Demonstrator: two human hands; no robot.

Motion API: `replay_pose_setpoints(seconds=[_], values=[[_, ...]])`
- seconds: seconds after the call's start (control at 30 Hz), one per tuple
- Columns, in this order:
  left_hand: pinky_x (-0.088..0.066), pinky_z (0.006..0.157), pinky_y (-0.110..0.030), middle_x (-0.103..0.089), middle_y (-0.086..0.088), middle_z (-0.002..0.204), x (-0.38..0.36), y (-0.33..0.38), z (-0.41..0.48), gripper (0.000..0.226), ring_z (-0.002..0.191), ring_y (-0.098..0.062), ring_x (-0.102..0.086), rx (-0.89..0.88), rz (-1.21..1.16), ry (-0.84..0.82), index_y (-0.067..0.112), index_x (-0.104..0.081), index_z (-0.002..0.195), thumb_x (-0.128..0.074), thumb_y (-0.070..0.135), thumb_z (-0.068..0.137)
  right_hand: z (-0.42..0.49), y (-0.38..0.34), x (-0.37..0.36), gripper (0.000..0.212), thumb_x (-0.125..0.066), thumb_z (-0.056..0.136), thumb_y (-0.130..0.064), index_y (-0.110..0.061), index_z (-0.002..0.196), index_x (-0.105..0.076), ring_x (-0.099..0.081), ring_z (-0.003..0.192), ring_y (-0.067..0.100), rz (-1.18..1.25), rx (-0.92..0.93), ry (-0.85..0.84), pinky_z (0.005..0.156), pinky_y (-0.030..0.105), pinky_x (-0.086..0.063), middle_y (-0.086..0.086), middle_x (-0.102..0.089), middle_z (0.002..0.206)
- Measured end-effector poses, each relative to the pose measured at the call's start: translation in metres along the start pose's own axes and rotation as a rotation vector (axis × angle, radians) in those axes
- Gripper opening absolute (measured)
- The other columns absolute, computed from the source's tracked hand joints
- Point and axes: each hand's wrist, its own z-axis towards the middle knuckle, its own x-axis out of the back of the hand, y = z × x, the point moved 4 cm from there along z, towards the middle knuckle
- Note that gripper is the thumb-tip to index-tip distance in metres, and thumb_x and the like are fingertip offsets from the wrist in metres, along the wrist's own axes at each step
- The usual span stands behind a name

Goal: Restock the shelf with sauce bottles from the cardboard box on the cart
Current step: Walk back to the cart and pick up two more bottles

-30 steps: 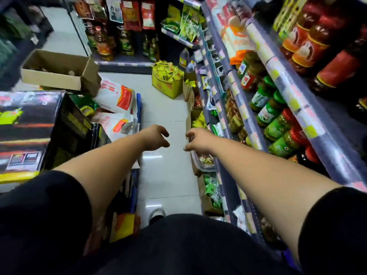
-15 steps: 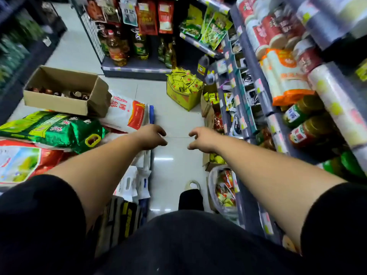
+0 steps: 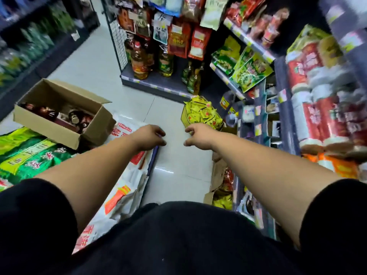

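- while both arms reach fwd over the aisle, left hand (image 3: 148, 138) and right hand (image 3: 199, 136) are loosely curled, holding nothing.
- cardboard box (image 3: 59, 114) sits open on sacks at the left, sauce bottles (image 3: 47, 113) inside, prob. so they are easy to grab.
- shelf (image 3: 286, 116) is on the right side.

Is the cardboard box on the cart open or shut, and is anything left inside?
Open. The cardboard box has its flaps folded outward, and several dark sauce bottles still show inside. How many remain cannot be told.

Black short sleeves (image 3: 35, 211); bare forearms; black top (image 3: 178, 239)
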Motion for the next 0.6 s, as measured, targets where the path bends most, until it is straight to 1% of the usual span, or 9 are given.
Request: replay_pose_setpoints(seconds=[0.07,0.13,0.27,0.37,0.47,0.53,0.6], values=[[-0.048,0.095,-0.031,-0.068,-0.003,0.114,0.023,0.004,0.04,0.04,0.104,-0.02,-0.062,-0.002,0.045,-0.005,0.018,-0.065,0.119,-0.072,0.024,0.08,0.044,-0.008,0.017,0.068,-0.079,0.079,-0.031,-0.016,0.139,-0.051,-0.057,0.118,0.026,0.002,0.018,-0.02,0.096,0.033,-0.049,0.009,-0.057,0.134],[-0.047,0.088,-0.027,-0.069,-0.002,0.114,0.048,0.007,0.082,0.04,0.1,-0.019,-0.062,-0.01,0.06,0.013,0.018,-0.064,0.12,-0.072,0.025,0.081,0.091,-0.018,0.035,0.069,-0.079,0.079,-0.032,-0.017,0.14,-0.05,-0.057,0.117,0.026,-0.032,0.048,-0.038,0.097,0.032,-0.048,0.009,-0.057,0.133],[-0.05,0.079,-0.028,-0.069,0.0,0.108,0.102,0.011,0.155,0.038,0.097,-0.021,-0.065,0.007,0.013,0.039,0.02,-0.064,0.118,-0.072,0.026,0.082,0.173,-0.035,0.079,0.069,-0.078,0.08,-0.034,-0.017,0.141,-0.05,-0.055,0.121,0.026,-0.049,0.061,-0.034,0.097,0.03,-0.045,0.007,-0.056,0.136],[-0.05,0.081,-0.028,-0.068,-0.001,0.112,0.135,0.009,0.202,0.039,0.097,-0.019,-0.064,0.037,0.041,0.022,0.02,-0.064,0.119,-0.072,0.028,0.082,0.22,-0.046,0.108,0.068,-0.077,0.08,-0.034,-0.018,0.14,-0.049,-0.056,0.119,0.026,-0.04,0.075,-0.065,0.098,0.033,-0.047,0.007,-0.057,0.135],[-0.048,0.079,-0.027,-0.068,-0.001,0.113,0.164,0.007,0.242,0.038,0.096,-0.02,-0.063,0.083,0.026,0.055,0.02,-0.064,0.119,-0.072,0.028,0.083,0.269,-0.054,0.132,0.067,-0.078,0.08,-0.034,-0.019,0.139,-0.05,-0.057,0.117,0.025,-0.034,0.095,-0.106,0.099,0.035,-0.048,0.008,-0.057,0.133],[-0.049,0.079,-0.028,-0.068,0.001,0.112,0.179,0.005,0.265,0.037,0.096,-0.02,-0.063,0.118,-0.009,0.076,0.021,-0.063,0.119,-0.07,0.029,0.084,0.304,-0.059,0.145,0.067,-0.078,0.079,-0.034,-0.02,0.139,-0.051,-0.057,0.116,0.025,-0.048,0.123,-0.138,0.096,0.033,-0.048,0.007,-0.057,0.133],[-0.05,0.084,-0.03,-0.067,0.002,0.112,0.191,0.001,0.284,0.037,0.099,-0.02,-0.063,0.161,-0.041,0.108,0.022,-0.063,0.12,-0.069,0.031,0.084,0.341,-0.07,0.157,0.066,-0.077,0.081,-0.034,-0.019,0.139,-0.051,-0.057,0.117,0.025,-0.084,0.175,-0.172,0.092,0.031,-0.047,0.006,-0.056,0.134]])
